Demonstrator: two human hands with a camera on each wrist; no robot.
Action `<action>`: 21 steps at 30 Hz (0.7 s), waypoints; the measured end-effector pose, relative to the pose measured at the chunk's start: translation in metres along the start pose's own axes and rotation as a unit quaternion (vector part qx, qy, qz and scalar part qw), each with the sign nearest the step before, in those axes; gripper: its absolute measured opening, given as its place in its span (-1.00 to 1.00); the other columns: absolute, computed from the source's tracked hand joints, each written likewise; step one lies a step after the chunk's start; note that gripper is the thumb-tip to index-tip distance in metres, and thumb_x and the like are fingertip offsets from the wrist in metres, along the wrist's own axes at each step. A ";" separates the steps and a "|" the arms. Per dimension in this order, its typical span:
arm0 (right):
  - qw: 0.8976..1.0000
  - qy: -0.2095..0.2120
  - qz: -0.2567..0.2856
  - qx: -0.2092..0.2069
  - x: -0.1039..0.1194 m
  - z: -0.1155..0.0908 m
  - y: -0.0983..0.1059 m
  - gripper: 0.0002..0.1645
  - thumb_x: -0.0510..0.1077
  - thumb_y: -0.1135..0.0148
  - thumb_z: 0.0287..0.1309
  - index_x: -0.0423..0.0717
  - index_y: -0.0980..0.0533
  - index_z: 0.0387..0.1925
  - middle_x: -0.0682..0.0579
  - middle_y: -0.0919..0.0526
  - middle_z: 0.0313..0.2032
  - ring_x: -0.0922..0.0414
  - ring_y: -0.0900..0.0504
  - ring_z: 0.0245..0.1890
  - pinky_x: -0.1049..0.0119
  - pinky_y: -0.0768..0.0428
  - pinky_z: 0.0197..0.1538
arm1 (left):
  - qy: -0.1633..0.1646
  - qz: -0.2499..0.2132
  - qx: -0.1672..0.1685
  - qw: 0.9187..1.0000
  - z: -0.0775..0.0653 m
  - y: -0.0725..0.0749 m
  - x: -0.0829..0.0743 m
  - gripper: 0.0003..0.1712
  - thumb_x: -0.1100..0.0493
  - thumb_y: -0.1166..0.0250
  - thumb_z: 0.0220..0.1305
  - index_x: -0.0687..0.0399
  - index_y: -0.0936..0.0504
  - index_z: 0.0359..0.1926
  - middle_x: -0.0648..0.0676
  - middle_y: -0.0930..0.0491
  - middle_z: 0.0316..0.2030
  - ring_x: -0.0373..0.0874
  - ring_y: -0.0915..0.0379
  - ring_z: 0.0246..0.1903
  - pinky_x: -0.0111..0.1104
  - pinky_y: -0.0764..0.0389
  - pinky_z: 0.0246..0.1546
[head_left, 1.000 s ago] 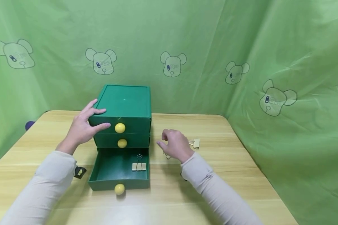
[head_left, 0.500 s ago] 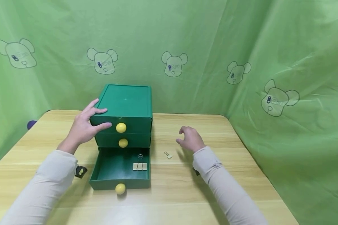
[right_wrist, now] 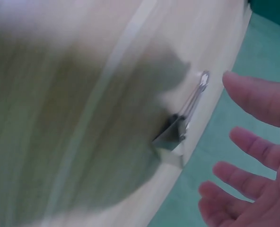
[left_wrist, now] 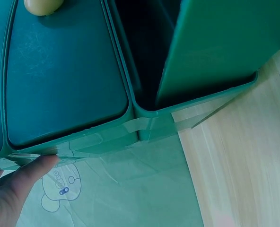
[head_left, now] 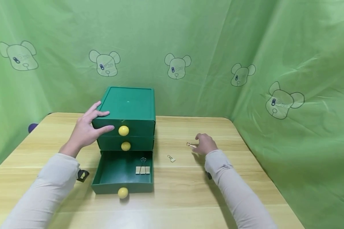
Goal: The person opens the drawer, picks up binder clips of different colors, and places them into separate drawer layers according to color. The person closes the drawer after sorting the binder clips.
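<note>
A green desktop drawer unit (head_left: 128,102) has its bottom drawer (head_left: 117,167) pulled out. My left hand (head_left: 84,130) rests on the unit's upper left front corner, thumb against the front; the left wrist view shows that thumb (left_wrist: 36,169) at the edge. A large pale yellow binder clip (head_left: 142,170) lies in the drawer. Out to the right, my right hand (head_left: 205,144) hovers by another binder clip (head_left: 190,145), mostly hidden behind it in the head view. In the right wrist view, the fingers are spread and apart from this clip (right_wrist: 170,135).
Between the drawer and my right hand, a small yellow binder clip (head_left: 172,160) lies on the wooden table (head_left: 183,197). Yellow ball knobs (head_left: 123,130) stick out from the drawer fronts. A green curtain (head_left: 206,38) hangs behind and along the right side.
My right hand has moved rightward, past the small binder clip, to the farther clip. The left hand stays on the drawer unit.
</note>
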State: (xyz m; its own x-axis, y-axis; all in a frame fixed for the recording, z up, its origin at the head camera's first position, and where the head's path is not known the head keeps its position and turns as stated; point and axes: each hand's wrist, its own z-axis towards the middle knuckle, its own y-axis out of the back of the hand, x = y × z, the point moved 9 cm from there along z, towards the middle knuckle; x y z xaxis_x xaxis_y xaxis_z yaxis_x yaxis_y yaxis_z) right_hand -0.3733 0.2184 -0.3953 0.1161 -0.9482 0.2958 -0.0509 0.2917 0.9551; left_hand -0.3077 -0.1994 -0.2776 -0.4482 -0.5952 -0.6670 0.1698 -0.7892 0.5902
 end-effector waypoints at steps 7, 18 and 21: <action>0.999 -0.021 0.018 0.042 -0.016 0.000 -0.012 -0.28 -0.19 -0.49 -0.10 -0.37 -0.42 0.12 -0.28 -0.60 -0.09 -0.17 -0.57 -0.10 -0.07 -0.48 0.09 | 0.002 0.001 -0.001 1.000 0.000 0.000 0.001 -0.34 0.01 -0.44 0.13 0.21 -0.52 0.20 0.16 -0.01 0.48 0.34 0.14 0.41 0.38 0.02 0.19; 1.000 -0.016 0.005 0.026 -0.018 -0.003 -0.009 -0.48 -0.29 -0.45 -0.09 -0.40 -0.51 -0.04 -0.34 -0.59 -0.04 -0.26 -0.54 0.02 -0.07 -0.45 0.14 | 0.002 0.003 -0.002 1.000 0.000 0.000 0.000 -0.34 0.01 -0.44 0.13 0.21 -0.52 0.20 0.16 -0.01 0.48 0.32 0.14 0.41 0.37 0.02 0.20; 0.999 -0.024 0.000 0.027 -0.021 -0.002 -0.012 -0.48 -0.28 -0.45 -0.07 -0.40 -0.51 -0.03 -0.33 -0.60 -0.05 -0.25 -0.55 0.00 -0.06 -0.47 0.11 | 0.003 0.004 -0.003 1.000 0.000 -0.001 0.001 -0.34 0.01 -0.45 0.13 0.21 -0.52 0.20 0.17 -0.01 0.48 0.33 0.14 0.41 0.38 0.01 0.20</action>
State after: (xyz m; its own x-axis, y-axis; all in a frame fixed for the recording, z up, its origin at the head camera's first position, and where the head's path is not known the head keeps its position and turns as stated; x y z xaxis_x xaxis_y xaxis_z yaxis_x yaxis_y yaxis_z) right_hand -0.3731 0.2347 -0.4132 0.0682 -0.9533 0.2941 -0.1053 0.2863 0.9523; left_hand -0.3082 -0.1992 -0.2790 -0.4417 -0.6020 -0.6652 0.1776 -0.7855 0.5929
